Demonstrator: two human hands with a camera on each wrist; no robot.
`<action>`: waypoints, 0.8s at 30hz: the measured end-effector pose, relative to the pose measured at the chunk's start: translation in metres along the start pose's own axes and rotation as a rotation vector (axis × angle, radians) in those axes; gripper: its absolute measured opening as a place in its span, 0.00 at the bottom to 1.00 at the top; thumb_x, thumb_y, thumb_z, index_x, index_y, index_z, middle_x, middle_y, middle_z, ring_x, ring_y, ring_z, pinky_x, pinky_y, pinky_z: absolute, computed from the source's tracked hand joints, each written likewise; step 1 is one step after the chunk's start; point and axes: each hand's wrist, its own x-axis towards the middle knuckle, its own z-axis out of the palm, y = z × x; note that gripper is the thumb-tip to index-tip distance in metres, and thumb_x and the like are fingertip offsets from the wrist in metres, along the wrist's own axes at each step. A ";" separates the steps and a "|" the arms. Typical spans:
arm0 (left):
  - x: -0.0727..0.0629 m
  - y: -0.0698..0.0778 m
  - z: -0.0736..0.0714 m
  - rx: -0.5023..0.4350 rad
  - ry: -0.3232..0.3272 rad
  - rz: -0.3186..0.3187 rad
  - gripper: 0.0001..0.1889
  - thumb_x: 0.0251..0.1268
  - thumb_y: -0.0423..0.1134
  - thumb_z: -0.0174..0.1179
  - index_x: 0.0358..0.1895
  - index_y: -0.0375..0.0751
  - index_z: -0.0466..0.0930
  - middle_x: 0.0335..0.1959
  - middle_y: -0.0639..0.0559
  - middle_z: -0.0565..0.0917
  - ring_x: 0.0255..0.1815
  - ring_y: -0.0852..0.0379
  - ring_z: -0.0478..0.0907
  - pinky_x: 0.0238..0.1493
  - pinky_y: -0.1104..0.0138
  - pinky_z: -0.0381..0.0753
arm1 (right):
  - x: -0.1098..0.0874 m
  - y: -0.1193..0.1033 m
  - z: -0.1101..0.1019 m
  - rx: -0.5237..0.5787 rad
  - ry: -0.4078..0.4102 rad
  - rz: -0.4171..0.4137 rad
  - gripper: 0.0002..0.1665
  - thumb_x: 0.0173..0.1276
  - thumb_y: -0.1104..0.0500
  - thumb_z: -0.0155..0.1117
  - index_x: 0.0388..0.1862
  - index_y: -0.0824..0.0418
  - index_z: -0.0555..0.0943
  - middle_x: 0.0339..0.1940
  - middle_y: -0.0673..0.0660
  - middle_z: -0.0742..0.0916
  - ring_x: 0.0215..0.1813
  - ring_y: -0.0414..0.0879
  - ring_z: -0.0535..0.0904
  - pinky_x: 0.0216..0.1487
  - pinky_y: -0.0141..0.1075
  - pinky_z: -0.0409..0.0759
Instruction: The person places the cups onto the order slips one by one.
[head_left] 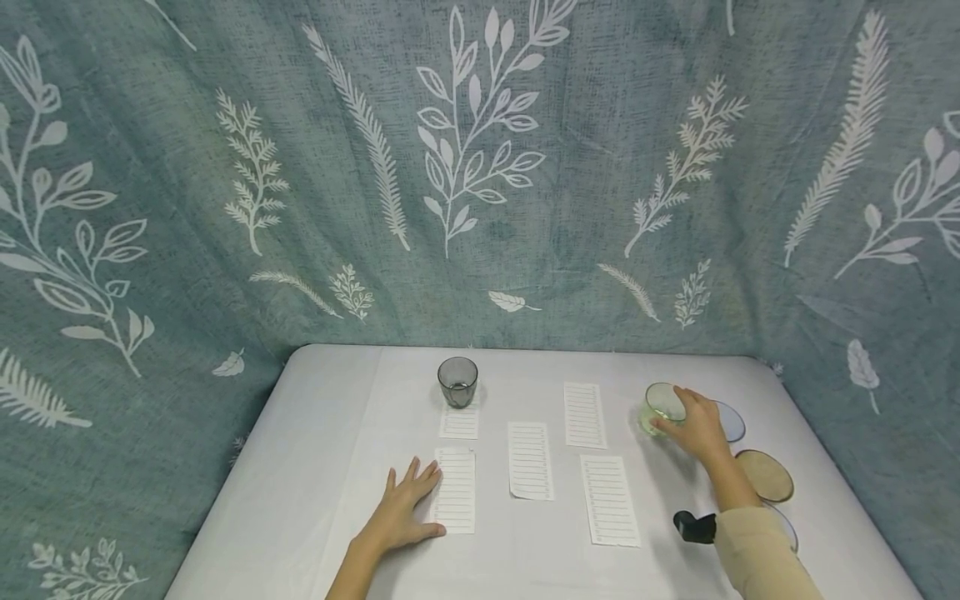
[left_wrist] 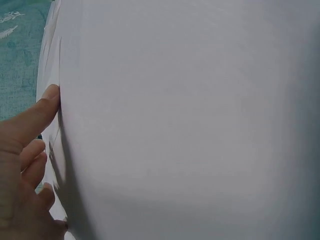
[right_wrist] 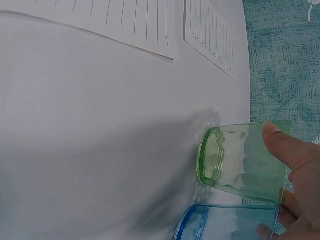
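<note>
My right hand [head_left: 693, 425] grips a pale green tumbler [head_left: 654, 419] by its upper part, thumb on one side and fingers on the other. In the right wrist view the green tumbler [right_wrist: 235, 162] has its base close to the white tabletop, with a blue tumbler [right_wrist: 235, 222] beside it. My left hand [head_left: 401, 512] rests with fingers spread, fingertips and thumb at the left edge of a lined paper slip [head_left: 456, 492]. A grey tumbler [head_left: 457, 387] stands over the far end of another lined slip [head_left: 459, 423].
Three more lined slips [head_left: 530, 461] [head_left: 585, 415] [head_left: 611, 500] lie between the hands. Beyond the right forearm are an amber, round-rimmed piece [head_left: 765, 477] and a bluish one [head_left: 785, 525], partly behind the sleeve. A patterned curtain [head_left: 480, 275] hangs behind the white table [head_left: 315, 467].
</note>
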 end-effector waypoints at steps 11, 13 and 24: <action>0.002 0.004 -0.005 -0.028 -0.050 -0.034 0.46 0.36 0.51 0.74 0.63 0.31 0.69 0.67 0.40 0.65 0.71 0.32 0.51 0.64 0.30 0.36 | 0.001 0.001 0.001 0.037 0.049 -0.023 0.44 0.53 0.58 0.73 0.59 0.84 0.65 0.56 0.83 0.71 0.58 0.77 0.64 0.61 0.65 0.62; 0.002 0.003 -0.005 -0.041 -0.045 -0.036 0.48 0.35 0.51 0.75 0.63 0.30 0.68 0.67 0.39 0.65 0.71 0.32 0.51 0.64 0.30 0.36 | 0.002 0.003 0.002 0.065 0.059 -0.026 0.45 0.52 0.58 0.74 0.59 0.84 0.65 0.56 0.83 0.71 0.58 0.77 0.65 0.61 0.64 0.63; 0.002 0.000 -0.004 -0.072 -0.050 -0.043 0.51 0.33 0.54 0.75 0.64 0.28 0.66 0.69 0.37 0.62 0.72 0.33 0.50 0.65 0.32 0.35 | -0.004 -0.019 -0.004 0.242 0.074 0.077 0.53 0.52 0.54 0.75 0.67 0.78 0.59 0.61 0.79 0.70 0.63 0.74 0.61 0.62 0.65 0.60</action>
